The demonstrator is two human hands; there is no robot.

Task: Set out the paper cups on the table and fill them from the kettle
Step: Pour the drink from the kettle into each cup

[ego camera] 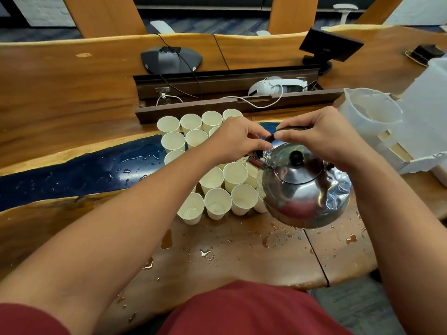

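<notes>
Your right hand [324, 139] grips the kettle [306, 187] by its black handle, holding it tilted above the table [229, 250] near its front edge. Your left hand [238, 140] pinches the handle's spout end. Paper cups [217, 203] cluster upright just beside the kettle, toward the table's middle.

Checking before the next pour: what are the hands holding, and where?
Both hands, left and right, grip the shiny steel kettle by its black top handle.
</notes>
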